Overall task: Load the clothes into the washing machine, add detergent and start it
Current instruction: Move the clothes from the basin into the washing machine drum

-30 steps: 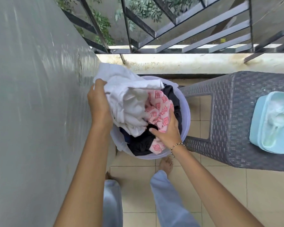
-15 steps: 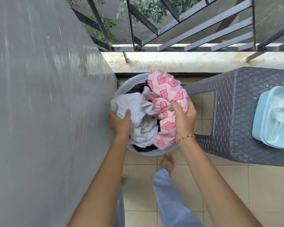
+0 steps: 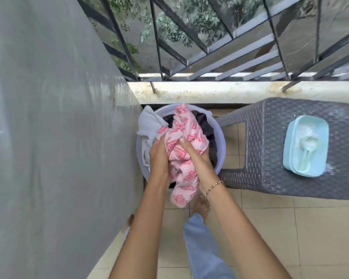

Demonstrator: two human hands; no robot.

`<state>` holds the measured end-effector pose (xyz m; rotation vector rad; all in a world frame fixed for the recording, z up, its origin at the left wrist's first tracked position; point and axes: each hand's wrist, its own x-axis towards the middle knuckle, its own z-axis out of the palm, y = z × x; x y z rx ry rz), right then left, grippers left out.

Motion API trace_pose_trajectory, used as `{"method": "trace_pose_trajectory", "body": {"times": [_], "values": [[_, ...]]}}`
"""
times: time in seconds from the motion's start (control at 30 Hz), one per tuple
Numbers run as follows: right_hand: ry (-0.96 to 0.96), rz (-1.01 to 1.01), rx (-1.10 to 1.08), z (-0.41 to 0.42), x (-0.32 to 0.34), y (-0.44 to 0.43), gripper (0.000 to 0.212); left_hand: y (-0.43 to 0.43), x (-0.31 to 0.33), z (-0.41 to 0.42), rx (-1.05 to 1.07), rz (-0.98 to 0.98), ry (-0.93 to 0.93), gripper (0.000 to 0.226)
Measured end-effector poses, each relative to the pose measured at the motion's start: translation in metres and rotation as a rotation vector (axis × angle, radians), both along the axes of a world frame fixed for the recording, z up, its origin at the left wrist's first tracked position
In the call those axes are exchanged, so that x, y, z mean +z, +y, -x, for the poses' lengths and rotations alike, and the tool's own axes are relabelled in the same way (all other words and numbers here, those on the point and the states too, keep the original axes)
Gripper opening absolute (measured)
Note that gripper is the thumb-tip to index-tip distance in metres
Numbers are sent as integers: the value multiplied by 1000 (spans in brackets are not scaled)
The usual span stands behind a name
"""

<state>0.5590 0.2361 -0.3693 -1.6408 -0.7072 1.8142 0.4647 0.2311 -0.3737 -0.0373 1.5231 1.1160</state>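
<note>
A lilac plastic tub (image 3: 222, 141) stands on the tiled floor below me, holding dark clothes (image 3: 207, 127) and a white garment (image 3: 149, 125) that drapes over its left rim. My left hand (image 3: 158, 158) and my right hand (image 3: 195, 156) both grip a pink patterned cloth (image 3: 181, 170), which hangs over the tub's near rim. A pale blue box of white detergent powder (image 3: 305, 146) with a scoop in it sits on the woven grey stool at the right. The grey surface (image 3: 54, 137) filling the left looks like the washing machine's top.
The woven grey stool (image 3: 270, 154) stands directly right of the tub. A concrete ledge (image 3: 230, 91) with a metal railing runs behind it. My feet and blue trouser legs (image 3: 204, 248) are on the beige floor tiles (image 3: 290, 238) below the tub.
My left hand let go of the white garment, which now lies back in the tub. Both hands came together on the pink cloth and pulled it toward me.
</note>
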Motion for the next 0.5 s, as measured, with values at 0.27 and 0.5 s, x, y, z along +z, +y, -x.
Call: {"method": "trace_pose_trajectory", "body": {"times": [0.27, 0.5], "values": [[83, -42, -90, 3, 141, 18, 44, 4, 138, 23, 137, -119, 73, 42], [184, -213, -139, 28, 284, 20, 38, -19, 265, 39, -45, -468, 38, 48]]}}
